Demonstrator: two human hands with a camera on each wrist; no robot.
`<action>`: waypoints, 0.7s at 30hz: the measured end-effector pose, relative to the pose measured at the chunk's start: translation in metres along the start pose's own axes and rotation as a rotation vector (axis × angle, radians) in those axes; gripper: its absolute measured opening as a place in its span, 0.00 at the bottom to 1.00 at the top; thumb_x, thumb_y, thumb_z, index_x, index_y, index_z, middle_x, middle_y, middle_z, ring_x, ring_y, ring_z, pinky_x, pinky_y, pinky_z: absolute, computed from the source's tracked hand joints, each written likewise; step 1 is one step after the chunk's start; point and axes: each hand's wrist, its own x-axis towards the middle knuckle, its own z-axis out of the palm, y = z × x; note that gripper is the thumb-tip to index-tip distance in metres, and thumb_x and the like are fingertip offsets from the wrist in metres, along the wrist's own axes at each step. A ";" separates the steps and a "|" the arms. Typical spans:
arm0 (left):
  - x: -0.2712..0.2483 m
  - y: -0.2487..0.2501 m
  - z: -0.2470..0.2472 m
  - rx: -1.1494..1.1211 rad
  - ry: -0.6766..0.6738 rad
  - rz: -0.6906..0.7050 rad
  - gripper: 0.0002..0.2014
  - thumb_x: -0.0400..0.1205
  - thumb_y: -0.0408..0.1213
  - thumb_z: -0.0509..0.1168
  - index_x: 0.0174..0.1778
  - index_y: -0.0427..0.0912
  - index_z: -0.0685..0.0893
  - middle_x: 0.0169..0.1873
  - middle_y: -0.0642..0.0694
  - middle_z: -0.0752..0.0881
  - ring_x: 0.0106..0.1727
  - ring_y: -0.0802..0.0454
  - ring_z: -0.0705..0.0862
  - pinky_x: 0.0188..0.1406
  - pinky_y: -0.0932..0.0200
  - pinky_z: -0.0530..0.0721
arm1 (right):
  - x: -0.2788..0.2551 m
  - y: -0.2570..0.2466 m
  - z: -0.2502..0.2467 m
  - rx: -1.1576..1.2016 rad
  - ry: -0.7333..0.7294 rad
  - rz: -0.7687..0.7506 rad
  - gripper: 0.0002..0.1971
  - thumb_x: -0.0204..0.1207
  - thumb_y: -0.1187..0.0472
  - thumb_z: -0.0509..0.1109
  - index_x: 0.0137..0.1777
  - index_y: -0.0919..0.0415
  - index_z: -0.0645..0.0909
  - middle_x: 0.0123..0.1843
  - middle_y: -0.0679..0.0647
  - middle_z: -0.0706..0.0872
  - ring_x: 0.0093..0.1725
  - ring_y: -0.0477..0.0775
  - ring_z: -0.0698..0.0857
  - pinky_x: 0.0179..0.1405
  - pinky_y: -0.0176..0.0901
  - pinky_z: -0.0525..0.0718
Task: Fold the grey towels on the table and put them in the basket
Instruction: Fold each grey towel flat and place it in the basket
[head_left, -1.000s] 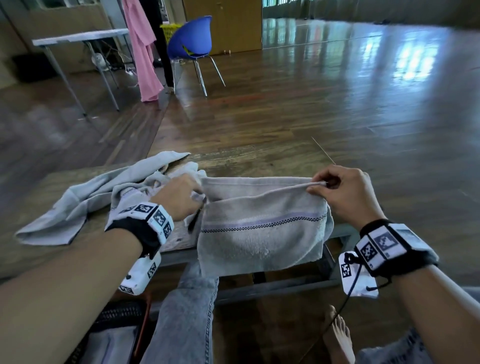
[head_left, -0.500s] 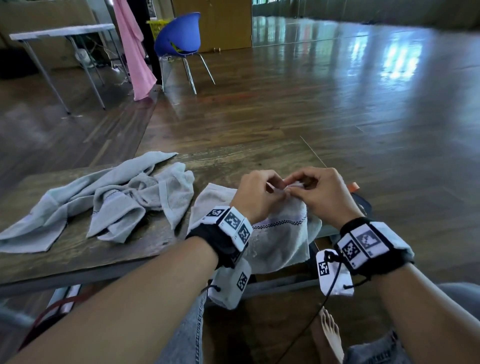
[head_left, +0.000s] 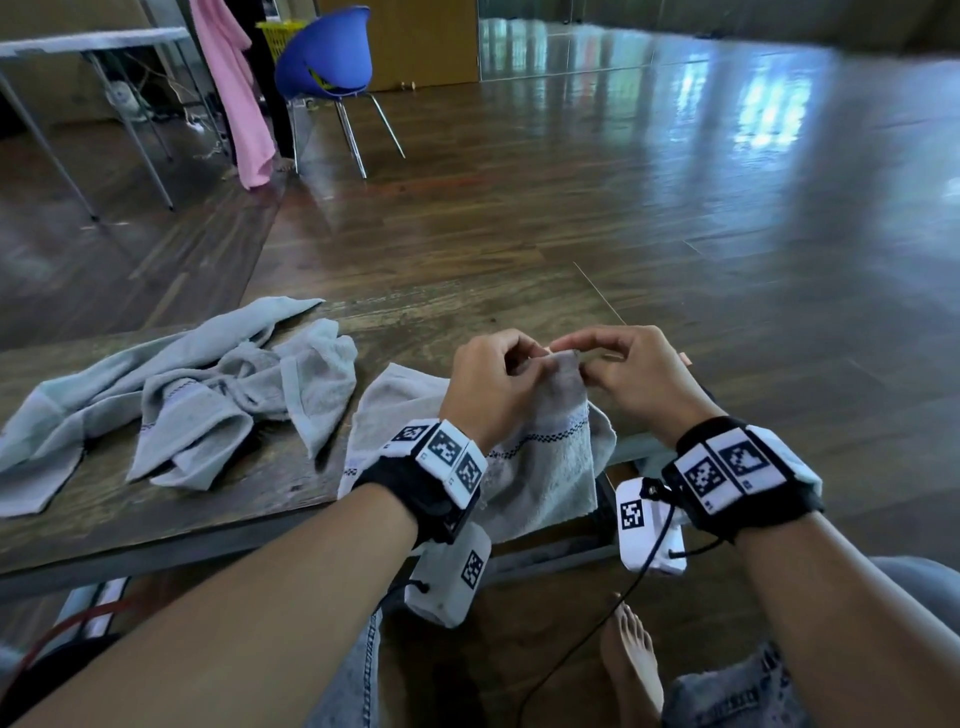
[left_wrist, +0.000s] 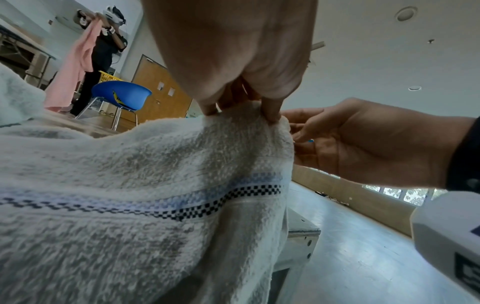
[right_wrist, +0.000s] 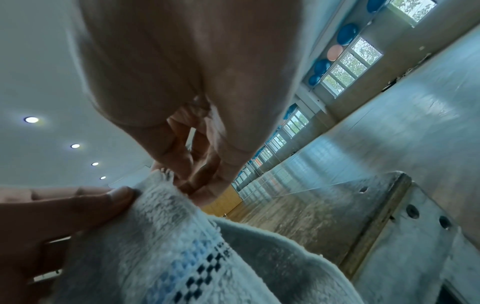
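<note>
My left hand pinches the top edge of a grey terry towel with a blue and black checkered stripe, thumb and fingertips clamped on the fold. My right hand meets it at the same corner, fingertips pinching the cloth, knuckles of both hands almost touching. The towel hangs from that pinch, its lower part draped over the near edge of the worn brown wooden counter and its left part lying on the top.

Left of it on the counter: a crumpled heap of pale grey towels, unfolded, apart from the held one. Counter has a grey metal frame with bolt holes at its corner.

Room: glossy dark wood plank floor with window glare, a blue plastic shell chair on chrome legs, a yellow mesh basket behind it, a long pink cloth held up by a person in dark clothes, a white folding table far left, a row of windows, white ceiling with recessed lights.
</note>
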 end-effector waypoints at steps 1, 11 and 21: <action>0.001 0.000 0.000 0.002 0.016 -0.004 0.07 0.76 0.43 0.75 0.39 0.42 0.89 0.32 0.48 0.89 0.37 0.50 0.87 0.39 0.52 0.86 | 0.000 -0.001 0.000 0.000 -0.010 -0.004 0.13 0.80 0.69 0.72 0.49 0.49 0.93 0.45 0.42 0.94 0.47 0.42 0.92 0.47 0.33 0.89; 0.004 -0.003 -0.002 0.079 0.025 -0.003 0.05 0.76 0.40 0.75 0.39 0.42 0.89 0.27 0.54 0.84 0.29 0.60 0.79 0.33 0.63 0.80 | -0.001 -0.001 0.002 0.108 -0.022 0.001 0.15 0.77 0.71 0.75 0.61 0.55 0.88 0.50 0.54 0.93 0.53 0.58 0.92 0.62 0.60 0.88; 0.007 -0.010 -0.004 0.270 -0.083 0.162 0.14 0.77 0.44 0.76 0.37 0.36 0.88 0.49 0.43 0.83 0.48 0.51 0.82 0.49 0.61 0.79 | -0.001 0.000 0.003 -0.062 0.018 -0.101 0.13 0.75 0.68 0.78 0.54 0.50 0.88 0.48 0.48 0.91 0.47 0.44 0.89 0.51 0.30 0.86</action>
